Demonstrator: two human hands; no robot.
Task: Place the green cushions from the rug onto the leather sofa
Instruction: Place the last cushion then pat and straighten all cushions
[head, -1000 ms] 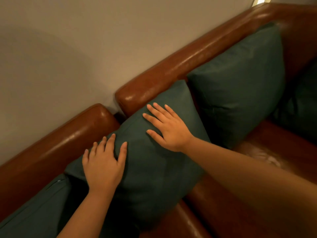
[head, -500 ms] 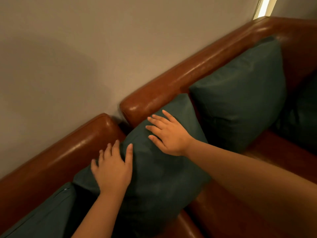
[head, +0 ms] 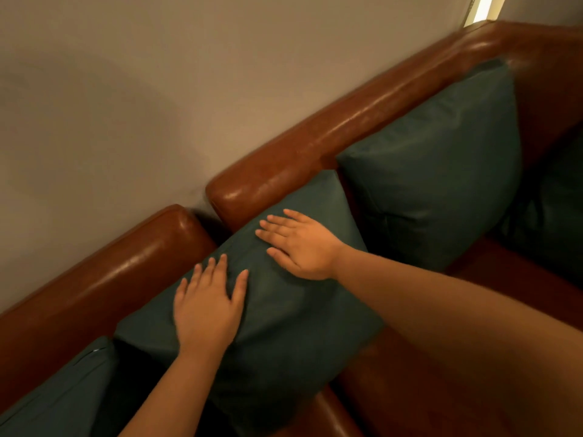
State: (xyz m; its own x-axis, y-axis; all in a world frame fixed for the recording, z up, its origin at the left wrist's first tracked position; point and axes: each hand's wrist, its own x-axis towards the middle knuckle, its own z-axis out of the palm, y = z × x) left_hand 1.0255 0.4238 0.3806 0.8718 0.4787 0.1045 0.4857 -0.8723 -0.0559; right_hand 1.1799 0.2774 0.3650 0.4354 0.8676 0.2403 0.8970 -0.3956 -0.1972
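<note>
Green cushion [head: 284, 326] sits under both my palms, leaning on the back of the leather sofa [head: 362, 121]. My left hand [head: 205, 307] is flat on its upper face, fingers straight and spread, gripping nothing. My right hand [head: 299, 244] is flat just beyond the left, near the top edge, fingers straight too, nothing pinched. Both only press.

The gap [head: 211, 225] where two backrest sections meet is right ahead of my fingertips, so the cushion straddles it. A second cushion [head: 435, 184] stands just beyond my right hand; can't tell if they touch. A third cushion [head: 63, 398] is below my left wrist, with a dark space between it and the pressed one. A fourth cushion [head: 555, 216] sits far past my right arm, in shadow. The rug is not in view, so I can't tell how many are left.

Risks, my judgement:
- The top corner could sink into that gap, since there is no solid backing there, and the cushion would end up twisted.
- Once I lift off, it could slump forward. The leather looks slick and the seat [head: 511, 266] gives no grip. Its lower edge is hidden under my arms, so I can't check the footing.
- An uneven push, left harder than right, could tip it into the dark space toward the third cushion.
- A hard shove from the right hand could knock the second cushion over.
</note>
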